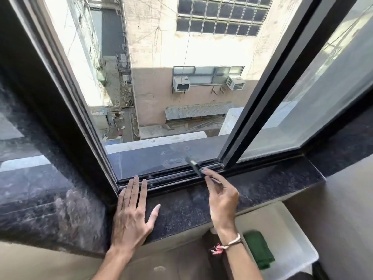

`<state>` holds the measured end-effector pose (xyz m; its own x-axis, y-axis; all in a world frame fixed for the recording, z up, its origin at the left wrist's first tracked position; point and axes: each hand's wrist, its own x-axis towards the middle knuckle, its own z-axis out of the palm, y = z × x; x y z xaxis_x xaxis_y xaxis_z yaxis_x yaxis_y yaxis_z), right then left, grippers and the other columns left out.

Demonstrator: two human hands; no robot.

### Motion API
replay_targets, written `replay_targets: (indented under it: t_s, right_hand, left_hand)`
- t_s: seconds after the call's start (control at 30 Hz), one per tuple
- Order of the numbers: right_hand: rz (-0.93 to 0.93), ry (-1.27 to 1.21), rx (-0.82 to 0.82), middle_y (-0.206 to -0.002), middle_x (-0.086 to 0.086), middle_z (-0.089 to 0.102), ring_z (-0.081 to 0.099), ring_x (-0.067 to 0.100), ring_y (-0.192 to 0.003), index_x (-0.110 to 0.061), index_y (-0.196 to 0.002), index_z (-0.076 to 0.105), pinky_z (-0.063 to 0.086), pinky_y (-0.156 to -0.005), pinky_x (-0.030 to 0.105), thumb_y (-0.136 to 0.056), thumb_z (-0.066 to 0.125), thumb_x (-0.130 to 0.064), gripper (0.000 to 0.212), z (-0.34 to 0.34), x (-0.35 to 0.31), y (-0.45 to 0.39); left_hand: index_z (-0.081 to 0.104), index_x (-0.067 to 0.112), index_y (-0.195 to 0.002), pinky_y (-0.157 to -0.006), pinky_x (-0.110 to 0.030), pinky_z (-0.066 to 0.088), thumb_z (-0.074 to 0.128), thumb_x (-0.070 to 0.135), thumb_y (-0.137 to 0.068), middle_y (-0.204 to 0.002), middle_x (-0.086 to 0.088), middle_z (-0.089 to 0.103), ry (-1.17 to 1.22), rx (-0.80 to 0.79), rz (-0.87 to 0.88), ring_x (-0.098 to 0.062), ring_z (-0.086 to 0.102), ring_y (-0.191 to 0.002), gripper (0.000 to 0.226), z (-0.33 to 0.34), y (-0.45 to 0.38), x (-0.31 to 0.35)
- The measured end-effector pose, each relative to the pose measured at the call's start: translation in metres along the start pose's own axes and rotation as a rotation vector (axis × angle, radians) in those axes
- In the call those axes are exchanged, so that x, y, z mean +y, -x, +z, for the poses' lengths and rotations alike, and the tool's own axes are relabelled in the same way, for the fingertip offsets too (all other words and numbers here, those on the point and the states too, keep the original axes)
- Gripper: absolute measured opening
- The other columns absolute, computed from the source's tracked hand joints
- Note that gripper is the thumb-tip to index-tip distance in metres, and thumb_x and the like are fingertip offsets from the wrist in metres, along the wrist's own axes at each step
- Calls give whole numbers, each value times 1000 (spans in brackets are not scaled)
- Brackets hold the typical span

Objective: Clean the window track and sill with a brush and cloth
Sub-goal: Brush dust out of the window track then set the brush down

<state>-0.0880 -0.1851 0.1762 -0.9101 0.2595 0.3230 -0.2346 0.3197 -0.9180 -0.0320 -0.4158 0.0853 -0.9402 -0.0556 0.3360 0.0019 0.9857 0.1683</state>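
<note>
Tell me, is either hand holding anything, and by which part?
The right hand pinches a small dark brush by the near end of its handle, with the fingers. The left hand holds nothing; it lies flat on the sill.

Out through the open window stands a pale building [201,47], a glass-block window [220,15] at upper centre. Below it, two air conditioners [181,83] hang near a corrugated awning [197,112]. Lower right, a white tray [292,239] sits under the ledge.

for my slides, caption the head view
Right hand brushes the window track with a small brush; left hand rests flat.
</note>
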Motion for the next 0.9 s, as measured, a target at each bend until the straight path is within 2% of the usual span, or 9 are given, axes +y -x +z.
replay_targets:
  t_s: [0.07,0.2,0.3,0.43,0.47,0.57,0.7,0.83,0.9]
  right_hand:
    - [-40,10,-115,-111,-9,81,76,5,-106,-15,-112,79,57,-96,20,-93,72,-7,21,3,-4,6]
    - [6,30,204,-109,1,81,77,10,-105,-9,-112,79,56,-94,15,-93,71,-5,21,0,0,0]
    - [-36,-44,-184,-113,-6,81,76,8,-109,-13,-111,79,56,-99,21,-92,73,-5,22,2,0,13]
    - [48,57,233,-109,-5,79,78,15,-104,-10,-112,79,58,-93,18,-92,72,-5,22,-10,11,3]
    - [46,46,245,-109,-8,79,78,15,-104,-11,-113,79,56,-93,14,-92,72,-6,22,-11,9,2]
    - [-26,-19,-96,-110,-14,81,76,7,-106,-16,-111,80,56,-94,15,-92,73,-11,21,-7,6,11]
    - [36,122,247,-110,2,81,78,13,-102,-9,-114,79,61,-93,30,-94,71,-7,21,-16,14,9]
    - [-3,58,12,-110,-16,80,76,2,-103,-20,-111,80,56,-93,18,-93,73,-14,20,-13,5,34]
    - [7,84,118,-109,-22,79,77,2,-101,-27,-108,79,58,-89,19,-93,73,-14,21,-18,7,38]
  left_hand:
    - [30,4,-161,-131,-48,21,43,60,-97,-171,-22,27,-4,1,2,-36,32,-157,87,0,0,-1]
    - [29,5,-162,-131,-48,21,43,61,-97,-171,-22,25,-6,-21,-13,-36,31,-157,87,1,1,1]
    - [31,4,-161,-130,-49,23,44,60,-97,-171,-22,27,-8,-11,-10,-36,32,-157,86,-1,0,1]
    - [31,4,-161,-128,-50,27,44,59,-97,-170,-23,28,-9,-15,-13,-37,34,-156,85,-2,0,2]
    - [31,4,-161,-128,-50,27,44,59,-97,-170,-23,28,-7,-15,-12,-37,34,-156,85,-2,0,2]
    - [29,4,-161,-131,-47,21,44,59,-97,-171,-22,26,-4,-20,-5,-36,31,-157,86,-2,0,0]
    - [28,5,-162,-133,-44,15,43,60,-97,-172,-21,25,7,-25,-10,-35,30,-157,86,-2,0,1]
    - [30,4,-161,-132,-47,19,43,60,-97,-171,-22,26,18,-24,-4,-36,32,-156,86,-4,0,1]
    - [31,2,-160,-133,-44,14,41,60,-98,-170,-22,27,13,-28,1,-36,32,-157,86,-6,0,1]
